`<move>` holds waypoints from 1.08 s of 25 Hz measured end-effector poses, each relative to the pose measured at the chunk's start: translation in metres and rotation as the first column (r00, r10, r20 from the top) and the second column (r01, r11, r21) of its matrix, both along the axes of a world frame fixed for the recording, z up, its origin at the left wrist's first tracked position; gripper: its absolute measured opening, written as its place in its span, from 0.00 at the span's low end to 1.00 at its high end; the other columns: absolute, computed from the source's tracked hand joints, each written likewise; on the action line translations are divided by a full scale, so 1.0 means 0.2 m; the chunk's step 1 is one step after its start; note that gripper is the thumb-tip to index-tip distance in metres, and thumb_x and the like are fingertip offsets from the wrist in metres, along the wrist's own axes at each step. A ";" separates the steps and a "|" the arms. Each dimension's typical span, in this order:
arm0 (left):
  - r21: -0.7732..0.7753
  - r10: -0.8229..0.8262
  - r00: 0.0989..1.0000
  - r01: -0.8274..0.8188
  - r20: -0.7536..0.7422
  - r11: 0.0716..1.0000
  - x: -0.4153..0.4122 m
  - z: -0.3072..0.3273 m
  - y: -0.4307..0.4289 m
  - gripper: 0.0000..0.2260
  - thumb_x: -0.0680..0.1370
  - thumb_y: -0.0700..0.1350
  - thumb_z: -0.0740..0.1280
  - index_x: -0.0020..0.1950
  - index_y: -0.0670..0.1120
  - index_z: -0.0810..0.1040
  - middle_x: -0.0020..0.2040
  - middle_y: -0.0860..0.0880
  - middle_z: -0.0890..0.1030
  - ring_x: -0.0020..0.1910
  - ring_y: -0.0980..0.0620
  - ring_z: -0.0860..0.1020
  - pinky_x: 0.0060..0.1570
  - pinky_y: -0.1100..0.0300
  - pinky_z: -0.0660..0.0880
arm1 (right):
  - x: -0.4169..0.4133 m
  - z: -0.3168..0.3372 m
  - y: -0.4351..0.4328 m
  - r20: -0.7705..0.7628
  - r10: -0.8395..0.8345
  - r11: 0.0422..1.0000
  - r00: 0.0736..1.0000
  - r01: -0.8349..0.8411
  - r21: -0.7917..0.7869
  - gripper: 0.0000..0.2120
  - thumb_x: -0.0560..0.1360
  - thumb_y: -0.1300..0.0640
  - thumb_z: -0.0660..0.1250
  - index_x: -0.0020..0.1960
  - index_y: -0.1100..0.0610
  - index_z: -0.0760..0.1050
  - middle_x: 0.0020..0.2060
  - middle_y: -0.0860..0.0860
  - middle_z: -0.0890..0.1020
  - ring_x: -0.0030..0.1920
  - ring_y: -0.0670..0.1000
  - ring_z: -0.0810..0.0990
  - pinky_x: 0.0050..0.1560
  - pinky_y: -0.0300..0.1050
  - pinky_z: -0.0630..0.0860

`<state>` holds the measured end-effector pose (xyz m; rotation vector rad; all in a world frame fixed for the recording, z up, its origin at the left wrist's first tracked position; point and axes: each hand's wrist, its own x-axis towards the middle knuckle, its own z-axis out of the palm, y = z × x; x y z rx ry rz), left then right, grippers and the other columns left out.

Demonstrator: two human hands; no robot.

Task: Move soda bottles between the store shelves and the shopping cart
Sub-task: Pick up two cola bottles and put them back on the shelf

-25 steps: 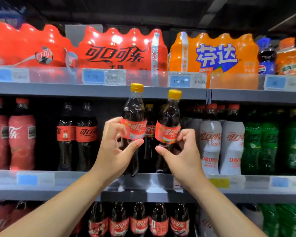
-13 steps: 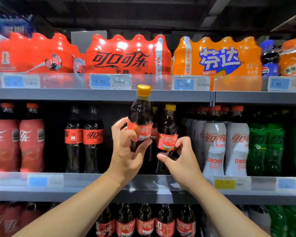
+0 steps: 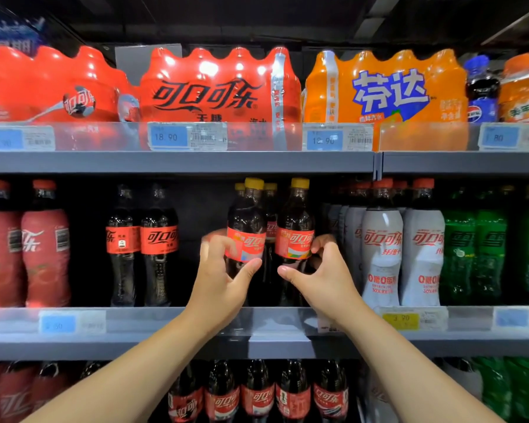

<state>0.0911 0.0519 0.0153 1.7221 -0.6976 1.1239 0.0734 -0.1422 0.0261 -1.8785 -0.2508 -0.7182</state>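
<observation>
Grey metal edges the middle shelf [image 3: 74,346], and two bare forearms cross it from 7 and 5 o'clock. Below it, at 6 o'clock, stands a row of red-labelled lower cola bottles [image 3: 258,392].

The left hand [image 3: 223,279] wraps the left cola bottle [image 3: 246,221]: the thumb presses the front under the red label, and the fingers [image 3: 214,244], blurred, curl round its 9 o'clock side. The right hand [image 3: 326,279] grips the right cola bottle [image 3: 297,218], its thumb at the waist and its fingers [image 3: 326,242] bent round the 3 o'clock side of the label.

Both bottles are dark, yellow-capped and upright, just beside each other in the middle shelf bay, their caps just below the top shelf [image 3: 177,162]. Their bases are hidden, so I cannot tell whether they stand on the shelf. More yellow caps show just behind them.

At 3 o'clock come white-sleeved bottles [image 3: 382,248], then green bottles [image 3: 471,245], with a yellow price tag [image 3: 400,320] below. At 9 o'clock, across a dark gap, are black-capped cola bottles [image 3: 158,239] and pink-sleeved bottles [image 3: 45,254].

At 12 o'clock the top shelf carries a red multipack [image 3: 217,87], with an orange multipack [image 3: 385,87] at 1 o'clock.
</observation>
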 end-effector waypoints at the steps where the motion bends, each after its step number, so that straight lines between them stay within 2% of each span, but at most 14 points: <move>1: -0.030 -0.017 0.996 0.014 -0.083 0.999 0.00 0.01 0.01 0.18 0.76 0.39 0.74 0.46 0.54 0.65 0.47 0.50 0.71 0.44 0.60 0.72 0.45 0.72 0.69 | 0.01 0.01 -0.01 -0.020 -0.005 1.000 1.000 0.004 -0.013 0.24 0.67 0.50 0.81 0.50 0.46 0.67 0.49 0.46 0.81 0.51 0.43 0.79 0.45 0.37 0.72; 3: -0.096 -0.085 0.964 0.063 -0.252 0.993 0.00 0.02 0.04 0.17 0.77 0.43 0.73 0.48 0.52 0.63 0.44 0.50 0.72 0.36 0.62 0.72 0.39 0.72 0.69 | 0.02 0.02 -0.01 -0.045 -0.011 0.998 0.999 0.009 -0.056 0.23 0.68 0.50 0.81 0.50 0.46 0.67 0.48 0.46 0.81 0.49 0.43 0.79 0.43 0.37 0.72; 5: -0.115 -0.117 0.929 0.082 -0.350 0.990 0.01 0.03 0.07 0.16 0.78 0.45 0.72 0.49 0.49 0.63 0.40 0.53 0.71 0.31 0.67 0.72 0.35 0.75 0.69 | 0.02 0.04 -0.01 -0.050 -0.019 0.993 0.999 0.013 -0.114 0.23 0.68 0.50 0.81 0.48 0.46 0.66 0.46 0.45 0.80 0.46 0.42 0.79 0.39 0.35 0.71; 7: -0.059 -0.082 0.914 0.064 -0.398 0.996 0.02 0.05 0.10 0.17 0.77 0.47 0.73 0.50 0.51 0.63 0.42 0.53 0.73 0.33 0.69 0.74 0.36 0.76 0.70 | 0.02 0.05 0.01 -0.044 -0.027 0.985 0.999 0.019 -0.171 0.24 0.67 0.49 0.81 0.47 0.46 0.65 0.44 0.45 0.78 0.44 0.42 0.77 0.35 0.31 0.70; 9: 0.040 -0.008 0.903 0.027 -0.430 0.999 0.05 0.09 0.12 0.18 0.76 0.49 0.74 0.50 0.54 0.63 0.46 0.52 0.76 0.40 0.66 0.76 0.37 0.73 0.70 | 0.03 0.06 0.02 -0.045 -0.010 0.982 0.999 0.001 -0.188 0.25 0.67 0.50 0.81 0.49 0.45 0.64 0.44 0.43 0.77 0.42 0.40 0.76 0.32 0.28 0.71; 11: 0.140 0.094 0.890 -0.035 -0.446 0.990 0.09 0.12 0.15 0.21 0.75 0.50 0.76 0.49 0.53 0.61 0.44 0.52 0.76 0.39 0.60 0.75 0.34 0.71 0.68 | 0.04 0.07 0.02 -0.078 0.001 0.983 0.997 -0.015 -0.183 0.28 0.67 0.49 0.81 0.56 0.47 0.64 0.47 0.42 0.76 0.45 0.39 0.76 0.33 0.30 0.70; 13: 0.196 0.181 0.871 -0.100 -0.456 0.975 0.12 0.13 0.16 0.23 0.73 0.52 0.77 0.48 0.53 0.60 0.41 0.52 0.75 0.36 0.59 0.73 0.31 0.69 0.66 | 0.05 0.07 0.03 -0.102 -0.009 0.986 0.995 -0.009 -0.168 0.29 0.68 0.48 0.81 0.58 0.47 0.64 0.49 0.42 0.75 0.47 0.39 0.75 0.37 0.30 0.68; 17: 0.172 0.187 0.863 -0.118 -0.470 0.978 0.19 0.08 0.19 0.22 0.72 0.55 0.77 0.45 0.56 0.61 0.37 0.53 0.75 0.32 0.57 0.72 0.31 0.67 0.65 | 0.08 0.04 0.05 -0.124 -0.028 0.991 0.992 0.012 -0.131 0.28 0.67 0.47 0.81 0.56 0.48 0.66 0.51 0.44 0.76 0.47 0.41 0.75 0.36 0.31 0.68; 19: 0.181 0.183 0.852 -0.106 -0.491 0.978 0.19 0.07 0.20 0.23 0.69 0.59 0.78 0.45 0.58 0.63 0.40 0.53 0.78 0.34 0.57 0.76 0.32 0.66 0.68 | 0.08 0.04 0.04 -0.143 -0.045 0.985 0.989 0.020 -0.172 0.23 0.67 0.47 0.79 0.52 0.47 0.67 0.50 0.48 0.77 0.42 0.43 0.77 0.32 0.32 0.69; 22: 0.200 0.227 0.856 -0.148 -0.465 0.968 0.19 0.07 0.21 0.24 0.64 0.60 0.78 0.45 0.60 0.64 0.42 0.52 0.79 0.35 0.56 0.76 0.31 0.65 0.69 | 0.09 0.02 0.03 -0.164 -0.044 0.968 0.985 0.002 -0.252 0.15 0.68 0.51 0.73 0.48 0.46 0.68 0.46 0.48 0.79 0.34 0.44 0.76 0.25 0.29 0.69; 27: 0.192 0.257 0.878 -0.193 -0.405 0.962 0.21 0.07 0.19 0.23 0.64 0.54 0.79 0.42 0.56 0.64 0.42 0.52 0.75 0.37 0.55 0.70 0.33 0.61 0.65 | 0.14 -0.01 0.05 -0.129 -0.118 0.932 0.985 0.065 -0.357 0.12 0.70 0.51 0.75 0.44 0.47 0.71 0.42 0.47 0.80 0.37 0.45 0.78 0.32 0.36 0.69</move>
